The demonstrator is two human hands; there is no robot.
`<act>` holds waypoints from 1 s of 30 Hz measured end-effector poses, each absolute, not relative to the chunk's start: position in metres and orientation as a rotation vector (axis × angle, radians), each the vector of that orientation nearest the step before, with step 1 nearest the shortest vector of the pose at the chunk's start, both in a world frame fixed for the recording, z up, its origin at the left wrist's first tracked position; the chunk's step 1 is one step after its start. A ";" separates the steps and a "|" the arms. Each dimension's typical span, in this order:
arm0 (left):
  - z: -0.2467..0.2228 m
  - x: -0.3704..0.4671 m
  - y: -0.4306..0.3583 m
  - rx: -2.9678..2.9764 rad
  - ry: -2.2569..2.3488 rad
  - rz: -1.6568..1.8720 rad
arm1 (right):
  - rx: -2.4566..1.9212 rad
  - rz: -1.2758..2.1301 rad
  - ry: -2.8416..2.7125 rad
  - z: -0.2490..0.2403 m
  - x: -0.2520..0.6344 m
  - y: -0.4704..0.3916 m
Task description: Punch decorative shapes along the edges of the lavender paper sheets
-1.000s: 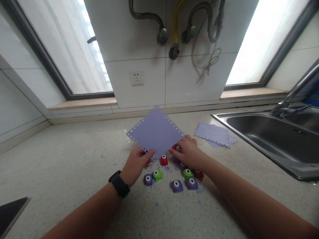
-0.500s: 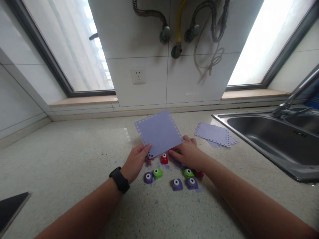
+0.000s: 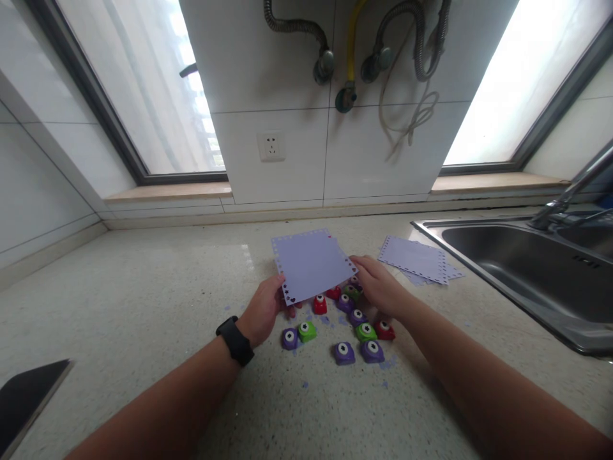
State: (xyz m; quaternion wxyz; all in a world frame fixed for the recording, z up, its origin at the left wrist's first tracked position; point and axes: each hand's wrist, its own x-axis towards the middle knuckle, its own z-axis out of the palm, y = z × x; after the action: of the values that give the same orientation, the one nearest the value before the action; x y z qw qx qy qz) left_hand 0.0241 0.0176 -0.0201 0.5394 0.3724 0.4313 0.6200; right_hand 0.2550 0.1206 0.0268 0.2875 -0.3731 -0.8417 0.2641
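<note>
A pale purple sheet of paper (image 3: 313,265), with small shapes punched along its edges, is held tilted above the counter. My left hand (image 3: 268,306) pinches its lower left corner between thumb and fingers. At the sheet's right corner my right hand (image 3: 380,284) has its fingers closed on the edge, the fingertips partly hidden. Below the paper stand several small craft punches: a red punch (image 3: 320,305), a green punch (image 3: 307,331), a purple punch (image 3: 343,352) and others beside my right hand. The paper covers part of this group.
More punched purple sheets (image 3: 414,259) lie stacked on the right, near the steel sink (image 3: 507,255) with its faucet (image 3: 550,207). Tiny purple paper scraps dot the stone counter (image 3: 167,287). A dark flat panel (image 3: 33,399) is at the lower left. Tiled wall with pipes rises behind.
The sheet has turned slightly and sunk a little. My right hand has moved off the punches to the sheet's right corner, uncovering several purple and green punches.
</note>
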 end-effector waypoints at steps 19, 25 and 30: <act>-0.019 0.022 0.017 0.915 1.045 1.369 | -0.945 1.115 -1.859 0.027 0.251 0.120; -0.020 0.022 0.015 0.917 1.023 1.385 | -0.926 1.130 -1.830 0.025 0.252 0.120; -0.018 0.022 0.012 1.028 1.049 1.347 | -0.902 1.155 -1.831 0.024 0.252 0.119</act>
State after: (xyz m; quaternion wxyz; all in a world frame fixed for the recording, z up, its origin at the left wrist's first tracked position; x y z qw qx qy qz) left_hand 0.0221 0.0120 -0.0179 0.5433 0.4333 0.4418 0.5674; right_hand 0.2516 0.1188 0.0244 0.3879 -0.3546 -0.7196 0.4538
